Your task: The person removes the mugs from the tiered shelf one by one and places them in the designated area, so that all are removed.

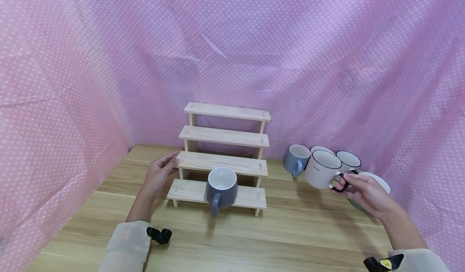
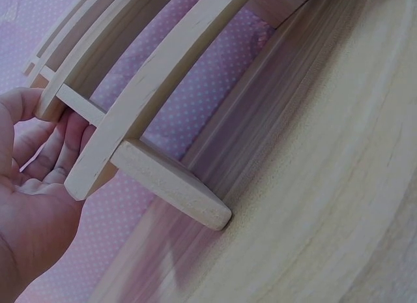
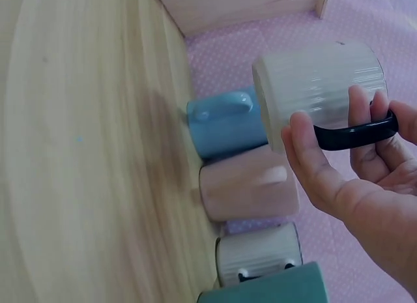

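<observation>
My right hand point(image 1: 367, 193) grips the black handle of a white mug point(image 1: 321, 170) with a dark rim. That mug is raised above the table, and its ribbed side shows in the right wrist view. My left hand point(image 1: 160, 173) pinches the left end of a step on a wooden stepped shelf point(image 1: 218, 161), thumb on top and fingers beneath. In the left wrist view the hand point(image 2: 39, 186) curls around the step's end. A dark grey-blue mug point(image 1: 222, 187) sits on the lowest step, its handle towards me.
Right of the shelf, a light blue mug point(image 1: 296, 160), a pink mug point(image 3: 247, 186), another white mug point(image 1: 348, 159) and a green mug point(image 3: 280, 287) stand in a row on the wooden table point(image 1: 290, 231). A pink dotted cloth point(image 1: 232, 42) hangs behind and at both sides.
</observation>
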Motion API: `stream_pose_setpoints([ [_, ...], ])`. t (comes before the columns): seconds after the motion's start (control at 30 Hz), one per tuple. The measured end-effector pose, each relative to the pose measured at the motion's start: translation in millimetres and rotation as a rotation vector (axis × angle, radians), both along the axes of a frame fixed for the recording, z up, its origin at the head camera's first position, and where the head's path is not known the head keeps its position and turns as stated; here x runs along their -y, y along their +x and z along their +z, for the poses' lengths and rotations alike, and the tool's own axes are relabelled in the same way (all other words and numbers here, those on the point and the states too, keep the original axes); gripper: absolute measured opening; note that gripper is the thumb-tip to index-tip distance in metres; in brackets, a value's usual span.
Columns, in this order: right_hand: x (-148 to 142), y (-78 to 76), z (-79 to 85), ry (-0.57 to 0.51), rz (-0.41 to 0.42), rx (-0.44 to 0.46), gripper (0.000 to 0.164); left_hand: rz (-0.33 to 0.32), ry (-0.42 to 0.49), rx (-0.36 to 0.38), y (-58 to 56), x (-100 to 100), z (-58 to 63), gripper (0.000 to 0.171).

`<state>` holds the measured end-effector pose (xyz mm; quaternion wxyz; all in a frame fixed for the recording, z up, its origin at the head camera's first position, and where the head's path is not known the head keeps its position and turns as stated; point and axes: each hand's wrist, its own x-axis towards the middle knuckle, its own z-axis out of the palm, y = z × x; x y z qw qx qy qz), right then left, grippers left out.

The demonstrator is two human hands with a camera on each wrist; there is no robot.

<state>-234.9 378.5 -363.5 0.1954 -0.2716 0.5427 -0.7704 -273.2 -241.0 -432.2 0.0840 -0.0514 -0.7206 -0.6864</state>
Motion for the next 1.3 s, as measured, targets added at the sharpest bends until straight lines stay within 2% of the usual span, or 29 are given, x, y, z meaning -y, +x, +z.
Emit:
stream_pose_setpoints([
  [0.17,-7.9,3.3,-8.4,-0.014,-0.049,0.026,0.042,0.007,-0.002,-0.003,-0.3,0.0,-0.6,0.053],
  [0.27,-11.3,5.5,-13.7,0.015,-0.085,0.030,0.042,0.009,0.000,-0.005,-0.3,0.0,-0.7,0.052],
  [0.57,-18.4,13.1,-27.7,0.087,-0.122,0.040,0.041,0.014,0.026,0.002,-0.8,-0.8,0.3,0.053],
  [0.83,-24.7,17.4,-34.0,0.067,-0.088,0.054,0.040,0.019,0.035,0.005,0.6,-0.9,0.9,0.052],
  [1.0,-31.1,22.1,-38.9,0.081,-0.111,0.061,0.041,0.022,0.042,0.016,0.4,-1.5,1.3,0.052],
  [1.3,-38.5,25.2,-46.3,0.033,-0.118,0.105,0.042,0.015,0.052,0.024,0.7,-1.8,2.0,0.051],
])
